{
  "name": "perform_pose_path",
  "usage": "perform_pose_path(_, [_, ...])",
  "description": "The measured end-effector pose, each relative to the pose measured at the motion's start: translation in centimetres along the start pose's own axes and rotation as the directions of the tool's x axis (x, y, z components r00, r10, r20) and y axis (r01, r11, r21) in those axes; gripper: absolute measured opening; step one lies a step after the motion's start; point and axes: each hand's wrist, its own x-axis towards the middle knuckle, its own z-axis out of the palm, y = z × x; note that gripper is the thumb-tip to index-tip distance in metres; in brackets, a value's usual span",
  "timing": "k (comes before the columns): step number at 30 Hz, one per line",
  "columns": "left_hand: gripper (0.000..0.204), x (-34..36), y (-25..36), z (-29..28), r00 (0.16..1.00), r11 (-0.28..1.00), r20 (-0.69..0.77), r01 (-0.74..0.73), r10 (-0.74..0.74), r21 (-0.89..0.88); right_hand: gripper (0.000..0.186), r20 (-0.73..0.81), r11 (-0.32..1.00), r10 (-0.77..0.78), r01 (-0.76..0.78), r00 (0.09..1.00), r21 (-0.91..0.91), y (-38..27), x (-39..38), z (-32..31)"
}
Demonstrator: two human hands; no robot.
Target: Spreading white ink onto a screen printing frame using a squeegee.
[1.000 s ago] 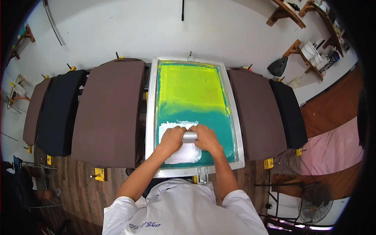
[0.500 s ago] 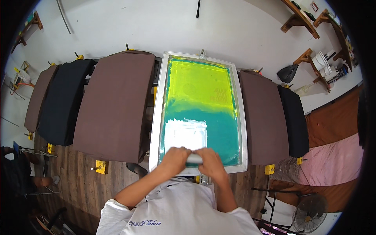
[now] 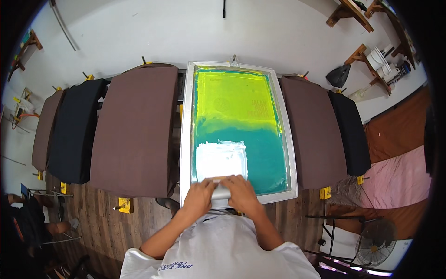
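Observation:
A screen-printing frame [image 3: 186, 139] with a silver metal rim stands in front of me, its mesh [image 3: 232, 93] yellow-green at the far part and teal nearer. White ink [image 3: 222, 158] lies in a thick patch on the near left of the mesh. At the near edge of that patch is a squeegee [image 3: 220, 192] with a pale grey handle. My left hand [image 3: 200, 195] grips its left part and my right hand [image 3: 240, 193] its right part, fingers curled over the top. The squeegee's lower edge is hidden.
Brown cloth-covered boards [image 3: 134, 130] and black ones [image 3: 76, 130] flank the frame on both sides. Yellow brackets [image 3: 125, 205] stick out at their near ends. A standing fan [image 3: 375, 242] is at the lower right. Wooden shelves [image 3: 348, 14] hang on the wall. Another person sits at far left.
Both hands and the squeegee have shifted slightly toward me and left on the screen. More of the squeegee's handle shows between my hands. The whole view has moved a little.

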Motion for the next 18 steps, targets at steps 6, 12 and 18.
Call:
perform_pose_path(6, [0.042, 1.8, 1.2, -1.6, 0.989, 0.999, 0.148, 0.022, -0.018, -0.030, 0.050, 0.113, 0.997, 0.072, -0.070, 0.991, -0.019, -0.1, -0.1, -2.3])
perform_pose_path(12, [0.049, 7.1, -1.5, -0.3, 0.996, 0.998, -0.076, -0.050, 0.048, -0.034, 0.048, -0.125, 0.996, 0.018, -0.029, 0.992, -0.088, 3.1, 4.9, -1.9])
perform_pose_path(18, [0.059, 0.3, 0.8, 1.6, 1.000, 0.999, -0.005, -0.021, 0.021, 0.034, 0.054, -0.159, 1.000, 0.004, -0.008, 0.987, -0.021, 0.9, -1.8, 1.2])
